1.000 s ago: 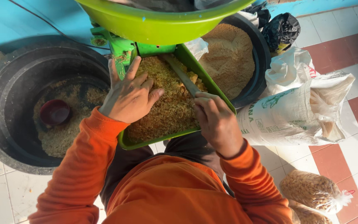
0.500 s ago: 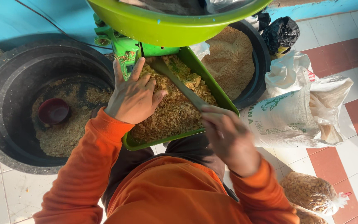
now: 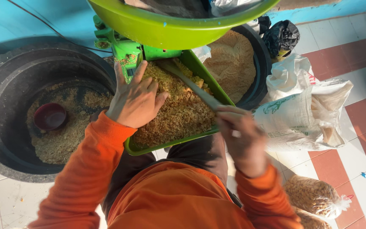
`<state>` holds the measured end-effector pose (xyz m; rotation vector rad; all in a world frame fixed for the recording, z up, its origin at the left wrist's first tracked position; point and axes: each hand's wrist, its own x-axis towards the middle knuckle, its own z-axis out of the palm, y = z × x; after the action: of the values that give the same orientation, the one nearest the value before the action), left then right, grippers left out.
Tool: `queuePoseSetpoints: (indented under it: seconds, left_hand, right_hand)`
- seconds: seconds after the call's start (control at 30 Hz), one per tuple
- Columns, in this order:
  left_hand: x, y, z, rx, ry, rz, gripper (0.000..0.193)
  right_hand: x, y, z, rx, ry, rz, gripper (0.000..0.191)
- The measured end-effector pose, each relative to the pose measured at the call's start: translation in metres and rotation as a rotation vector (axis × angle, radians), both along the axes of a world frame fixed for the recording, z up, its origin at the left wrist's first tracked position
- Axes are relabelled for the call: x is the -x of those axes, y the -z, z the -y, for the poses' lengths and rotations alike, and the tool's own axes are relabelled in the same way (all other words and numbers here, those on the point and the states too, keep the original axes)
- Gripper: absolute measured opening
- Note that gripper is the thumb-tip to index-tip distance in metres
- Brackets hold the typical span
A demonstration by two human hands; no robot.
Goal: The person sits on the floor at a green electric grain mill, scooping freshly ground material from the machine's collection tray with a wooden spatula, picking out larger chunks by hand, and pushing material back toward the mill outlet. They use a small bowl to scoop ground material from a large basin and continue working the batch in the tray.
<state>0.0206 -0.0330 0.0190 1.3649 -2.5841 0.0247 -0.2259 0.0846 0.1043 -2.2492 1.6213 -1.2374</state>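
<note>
1. Head view, the work in hand: coarse yellow-brown grain (image 3: 178,114) fills the green tray (image 3: 171,144) under the machine's green hopper bowl (image 3: 166,27). The person is stirring or pushing it with a stick (image 3: 195,89).
2. Head view, doing it well: I judge short strokes along the tray best, with the stick's tip kept low in the grain and away from the rims, so nothing spills towards the black tub (image 3: 9,106) or the second tub (image 3: 257,68).
3. Head view, fingers: the left hand (image 3: 135,99) lies flat, fingers spread open on the grain by the green chute (image 3: 128,55), holding nothing. The right hand (image 3: 240,135) is blurred, its fingers curled closed around the stick's near end.
4. Head view, surroundings: a white sack (image 3: 301,114) stands just right of the tray.
</note>
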Motion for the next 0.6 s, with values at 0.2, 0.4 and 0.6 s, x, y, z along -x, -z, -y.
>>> queuePoseSetpoints:
  seconds: [0.2, 0.4, 0.6]
  left_hand:
    - [0.009, 0.011, 0.041, 0.019, 0.025, 0.065, 0.059]
    - [0.005, -0.004, 0.023, -0.023, 0.008, 0.014, 0.044]
    - [0.000, -0.012, 0.005, 0.029, 0.025, -0.067, 0.040]
  right_hand:
    - [0.045, -0.036, -0.037, -0.018, 0.011, -0.088, 0.019]
    - [0.004, -0.019, 0.010, -0.013, -0.129, -0.135, 0.021]
    - [0.005, -0.008, -0.007, 0.019, -0.056, 0.035, 0.022]
